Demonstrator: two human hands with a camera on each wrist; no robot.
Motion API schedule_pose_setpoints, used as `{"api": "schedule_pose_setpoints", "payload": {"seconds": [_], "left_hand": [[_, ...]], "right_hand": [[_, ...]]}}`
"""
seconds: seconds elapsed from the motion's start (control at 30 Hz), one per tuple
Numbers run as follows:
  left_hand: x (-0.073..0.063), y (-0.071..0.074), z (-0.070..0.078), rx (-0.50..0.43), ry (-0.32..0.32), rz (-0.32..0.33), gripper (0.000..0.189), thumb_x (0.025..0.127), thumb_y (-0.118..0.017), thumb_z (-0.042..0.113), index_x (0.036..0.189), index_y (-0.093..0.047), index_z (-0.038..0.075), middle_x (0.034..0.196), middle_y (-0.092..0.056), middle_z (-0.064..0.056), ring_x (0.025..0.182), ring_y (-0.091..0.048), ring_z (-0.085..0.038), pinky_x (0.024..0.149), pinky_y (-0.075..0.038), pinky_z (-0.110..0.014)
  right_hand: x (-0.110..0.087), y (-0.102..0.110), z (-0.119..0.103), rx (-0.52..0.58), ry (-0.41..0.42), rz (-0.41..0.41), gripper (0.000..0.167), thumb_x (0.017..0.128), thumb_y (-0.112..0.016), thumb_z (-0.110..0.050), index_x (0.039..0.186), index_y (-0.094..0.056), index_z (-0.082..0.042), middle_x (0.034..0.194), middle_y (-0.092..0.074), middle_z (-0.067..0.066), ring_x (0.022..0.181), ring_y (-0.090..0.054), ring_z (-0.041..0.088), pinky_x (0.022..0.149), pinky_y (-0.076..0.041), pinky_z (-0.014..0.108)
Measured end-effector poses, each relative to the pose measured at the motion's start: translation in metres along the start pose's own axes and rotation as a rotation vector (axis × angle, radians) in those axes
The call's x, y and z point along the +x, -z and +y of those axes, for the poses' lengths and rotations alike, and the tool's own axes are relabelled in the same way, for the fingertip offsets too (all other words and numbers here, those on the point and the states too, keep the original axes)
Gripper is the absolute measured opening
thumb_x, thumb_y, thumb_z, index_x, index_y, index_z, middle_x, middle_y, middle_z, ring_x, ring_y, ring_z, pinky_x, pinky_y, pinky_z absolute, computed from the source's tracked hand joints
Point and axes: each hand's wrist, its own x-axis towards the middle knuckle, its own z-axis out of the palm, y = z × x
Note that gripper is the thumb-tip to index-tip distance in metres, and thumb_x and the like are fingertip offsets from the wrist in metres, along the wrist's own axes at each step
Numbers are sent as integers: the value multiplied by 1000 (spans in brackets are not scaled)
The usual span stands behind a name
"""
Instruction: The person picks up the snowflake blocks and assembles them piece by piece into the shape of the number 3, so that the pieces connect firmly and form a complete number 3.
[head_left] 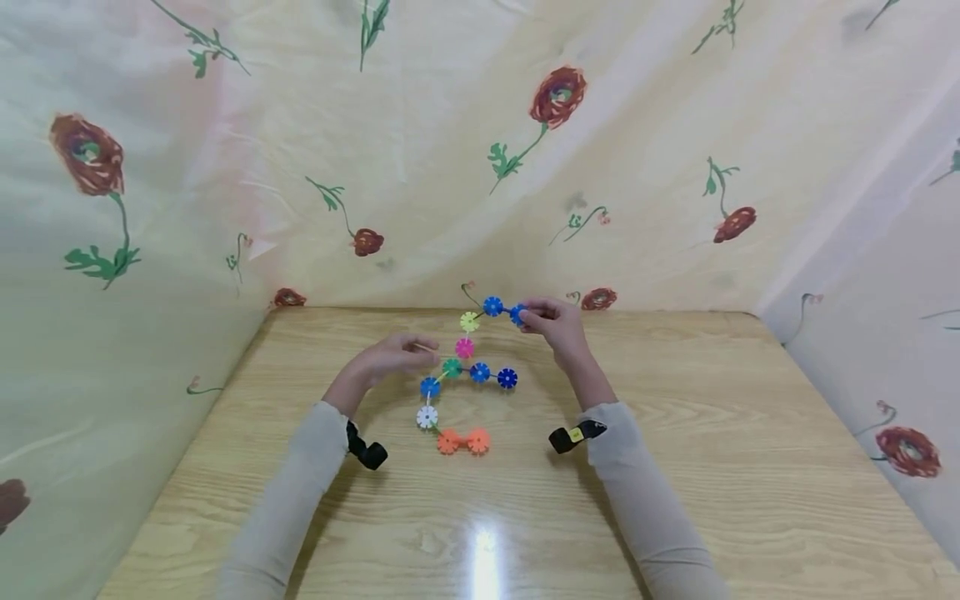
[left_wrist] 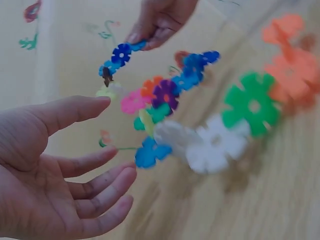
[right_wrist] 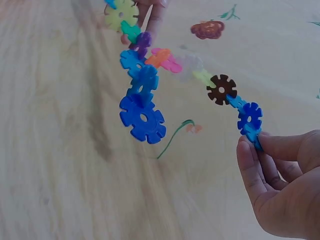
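A branching chain of flower-shaped interlocking plastic discs [head_left: 480,372] spans the space between my hands. Its discs are blue, green, pink, yellow, white and orange, with a brown disc [right_wrist: 221,90] and a purple one [left_wrist: 165,94] also showing. My right hand [head_left: 561,332] pinches the blue disc [right_wrist: 252,136] at the chain's far end between thumb and fingers. To the left of the chain, my left hand [head_left: 393,356] has its fingers extended and holds nothing. Its fingertips lie close to a blue disc [left_wrist: 152,152]; whether they touch cannot be told. Two orange discs [head_left: 463,442] form the near end.
The chain is over a wood-grain table [head_left: 750,450]. A cloth printed with flowers [head_left: 420,150] rises behind the table's far edge and along both sides. Each wrist carries a black strap with a small camera [head_left: 576,435].
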Motion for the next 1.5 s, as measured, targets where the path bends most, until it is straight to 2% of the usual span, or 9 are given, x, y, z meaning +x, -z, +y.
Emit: {"api": "schedule_pose_setpoints", "payload": {"seconds": [0.13,0.23,0.37,0.63,0.8,0.97,1.13,1.33,1.5], "left_hand": [[-5,0,-1,32,70,-88,59,100,-65,26,149,-45,-2,142,-54,-22,121,-62,-31,104,-53,-46],[-7,-2,0,42,122,-135,58,98,-67,22,146,-47,-3,129,-61,-17,104,-65,-21,95,-57,-38],[-7,-6,-3,26,140,-154,49,96,-70,18,138,-55,-3,110,-67,-10,91,-65,-14,86,-59,-32],[-3,-11,-8,-1,94,-80,44,97,-68,16,135,-58,-5,114,-70,-15,96,-70,-17,93,-60,-37],[0,-10,-10,-12,88,9,47,97,-66,17,140,-57,-2,124,-67,-17,107,-68,-23,98,-58,-40],[6,-7,-13,-27,97,88,44,100,-64,20,141,-59,3,135,-63,-17,119,-64,-26,103,-55,-41],[19,-7,-12,-45,79,159,39,101,-64,21,137,-63,5,134,-63,-14,113,-62,-23,95,-54,-35],[31,-6,-4,-46,80,193,37,102,-63,21,136,-64,8,139,-61,-14,128,-58,-29,109,-49,-44],[39,-3,7,-21,92,187,36,101,-65,21,135,-66,8,139,-62,-14,130,-57,-31,115,-43,-49]], "right_hand": [[-1,3,4,-23,-25,14,29,99,-65,-5,124,-64,11,86,-68,-5,74,-68,6,82,-63,28],[-1,6,7,-43,-29,26,28,99,-65,-4,123,-63,11,87,-68,-4,73,-68,6,87,-63,35],[-1,9,9,-69,-28,32,28,98,-65,-2,122,-63,12,88,-68,-2,73,-68,6,89,-63,37],[-4,18,11,-93,-10,-3,32,98,-64,0,126,-60,16,99,-70,14,75,-68,6,80,-63,26],[-8,29,11,-184,9,-64,35,99,-63,1,130,-59,15,106,-69,27,77,-70,7,82,-64,31],[-14,41,12,-300,25,-155,36,98,-64,0,132,-59,14,116,-67,34,86,-73,18,88,-63,42],[-22,54,15,-416,17,-217,37,96,-67,1,130,-61,13,113,-68,33,94,-73,31,85,-63,41],[-33,62,16,-523,-40,-252,36,93,-72,-1,126,-66,10,107,-70,25,89,-68,19,82,-63,40],[-39,63,16,-568,-50,-278,31,89,-75,0,119,-70,9,100,-71,21,84,-65,15,75,-63,35]]}}
